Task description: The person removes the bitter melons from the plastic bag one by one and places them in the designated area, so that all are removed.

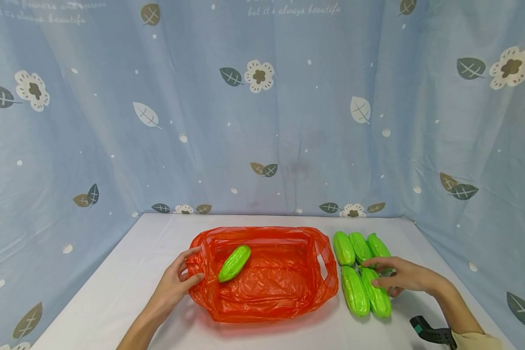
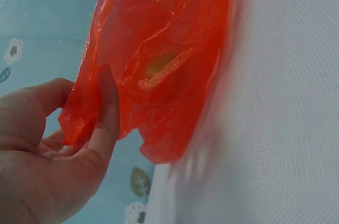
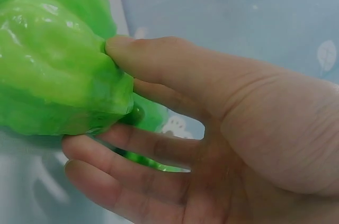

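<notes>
A red plastic bag (image 1: pixel 267 311) lies wide-mouthed on the table, one glossy cucumber-like green vegetable (image 1: pixel 235 263) inside at its left. At the bag's left edge, my left hand (image 1: pixel 181 274) pinches the thin plastic between thumb and fingers; the left wrist view shows the film (image 2: pixel 85 113) folded in the grip. To the right of the bag, my right hand (image 1: pixel 402 274) holds the back end of the front right green vegetable (image 1: pixel 379 299). In the right wrist view its thumb lies on top of that lumpy vegetable (image 3: pixel 53 70) and fingers reach beneath.
Beside it lies another front green vegetable (image 1: pixel 355 291), close to the bag's right handle. Behind these are three more green vegetables (image 1: pixel 343 248) in a row. A white cloth covers the table (image 1: pixel 166 228), and a blue patterned curtain (image 1: pixel 280 126) surrounds its back and sides.
</notes>
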### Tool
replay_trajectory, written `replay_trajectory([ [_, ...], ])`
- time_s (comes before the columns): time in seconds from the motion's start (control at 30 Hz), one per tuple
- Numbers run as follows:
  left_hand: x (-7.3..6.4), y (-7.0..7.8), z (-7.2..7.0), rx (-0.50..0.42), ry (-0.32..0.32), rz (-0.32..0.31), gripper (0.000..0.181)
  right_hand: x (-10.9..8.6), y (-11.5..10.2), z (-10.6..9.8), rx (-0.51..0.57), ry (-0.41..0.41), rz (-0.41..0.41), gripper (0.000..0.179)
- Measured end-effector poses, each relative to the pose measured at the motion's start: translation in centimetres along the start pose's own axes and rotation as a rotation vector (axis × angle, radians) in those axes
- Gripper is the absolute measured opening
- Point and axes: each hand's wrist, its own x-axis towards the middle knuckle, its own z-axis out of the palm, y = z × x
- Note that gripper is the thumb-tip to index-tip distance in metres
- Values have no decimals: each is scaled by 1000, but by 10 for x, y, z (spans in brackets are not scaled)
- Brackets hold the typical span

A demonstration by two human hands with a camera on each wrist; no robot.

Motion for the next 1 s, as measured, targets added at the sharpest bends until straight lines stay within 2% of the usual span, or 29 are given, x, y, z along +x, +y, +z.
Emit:
replay_trajectory([
  [0.4,0,2,1,-1,2,-7,64,-2,1,1,-26,26,16,52],
  [0.77,0,3,2,2,4,-9,63,-8,-16,-3,-116,72,0,52],
  [1.0,0,4,2,10,12,-15,63,-9,-27,-3,-164,120,21,54],
])
